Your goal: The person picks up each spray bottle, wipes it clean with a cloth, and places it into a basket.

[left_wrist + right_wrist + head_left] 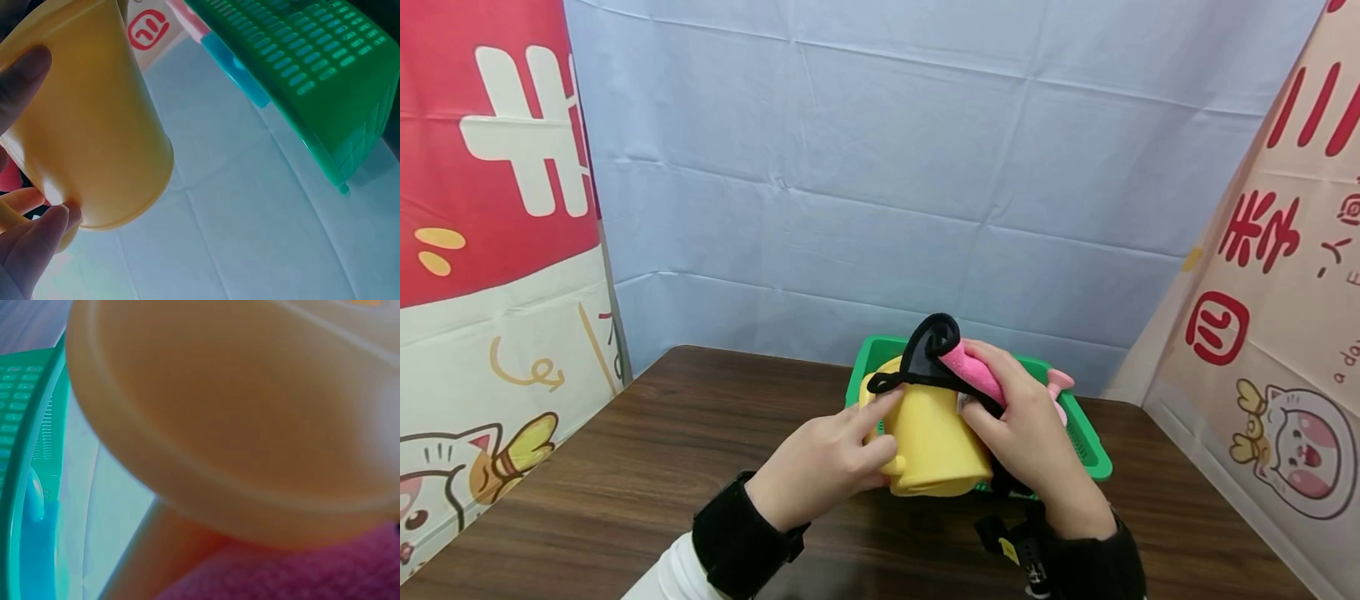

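Note:
A yellow plastic cup with a side handle is tilted, its base toward me, in front of the green basket. My left hand grips it at the handle side, index finger up along the wall near the rim. The left wrist view shows fingertips pinching near the handle of the cup. My right hand holds a pink cloth with dark backing and black edging, against the cup's upper side. A black loop sticks out leftward. Fuzzy pink cloth shows below the cup in the right wrist view.
The green perforated basket stands on the brown wooden table, just behind the cup. A pink item pokes above its right side, and a blue item shows inside. Printed cloth panels stand left and right; a pale blue sheet hangs behind.

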### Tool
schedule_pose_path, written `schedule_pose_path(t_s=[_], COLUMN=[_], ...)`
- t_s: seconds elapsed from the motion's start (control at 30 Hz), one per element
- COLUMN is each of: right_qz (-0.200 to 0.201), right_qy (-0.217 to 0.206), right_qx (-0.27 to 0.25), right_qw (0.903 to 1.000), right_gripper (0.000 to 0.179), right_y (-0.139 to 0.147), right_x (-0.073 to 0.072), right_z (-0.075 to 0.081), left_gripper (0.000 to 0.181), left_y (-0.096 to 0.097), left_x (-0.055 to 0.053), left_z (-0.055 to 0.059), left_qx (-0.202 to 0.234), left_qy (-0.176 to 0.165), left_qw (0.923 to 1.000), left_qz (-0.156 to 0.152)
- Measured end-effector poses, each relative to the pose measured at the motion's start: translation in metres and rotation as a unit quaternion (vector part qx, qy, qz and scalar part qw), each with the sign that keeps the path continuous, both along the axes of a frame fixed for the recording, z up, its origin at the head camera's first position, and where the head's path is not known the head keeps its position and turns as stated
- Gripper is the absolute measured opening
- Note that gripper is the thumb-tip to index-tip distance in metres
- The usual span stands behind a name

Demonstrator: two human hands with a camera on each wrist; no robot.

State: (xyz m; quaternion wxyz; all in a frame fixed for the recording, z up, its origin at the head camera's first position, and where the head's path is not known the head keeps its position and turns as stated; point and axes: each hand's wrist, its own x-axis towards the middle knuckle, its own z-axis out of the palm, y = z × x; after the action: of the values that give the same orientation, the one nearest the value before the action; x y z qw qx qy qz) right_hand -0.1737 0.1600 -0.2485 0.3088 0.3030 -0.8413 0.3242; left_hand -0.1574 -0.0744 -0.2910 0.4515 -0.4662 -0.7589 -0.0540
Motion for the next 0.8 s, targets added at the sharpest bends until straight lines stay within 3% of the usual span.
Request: schedule_pose_path(t_s=[0.4,0.63,0.8], right_qz=[-0.023,-0.032,-0.034], right_qy=[-0.014,-0.019,-0.02], right_qx=[-0.015,-0.02,-0.013], right_qw=[0.9995,0.9991,0.9992], right_gripper=[0.051,0.051,0.051], right_y=[-0.0008,-0.0019,-0.0021], right_x=[-0.0056,-0.0094,-0.0101], right_z=[-0.0031,-0.0054,-0.0059], left_gripper=[0.036,0.033,0.033], left_y=[0.0016,0.0008,0.0013], left_x=[0.0001,-0.0035,-0.0054], left_z=[-0.0015,-0.0034,-0.0052], left_qx=[-0.01,-0.008,0.003], left_qy=[-0.001,0.021,0.008], left_qw=[0.9999,0.9997,0.9999], left_qz=[0.002,-0.011,-0.013])
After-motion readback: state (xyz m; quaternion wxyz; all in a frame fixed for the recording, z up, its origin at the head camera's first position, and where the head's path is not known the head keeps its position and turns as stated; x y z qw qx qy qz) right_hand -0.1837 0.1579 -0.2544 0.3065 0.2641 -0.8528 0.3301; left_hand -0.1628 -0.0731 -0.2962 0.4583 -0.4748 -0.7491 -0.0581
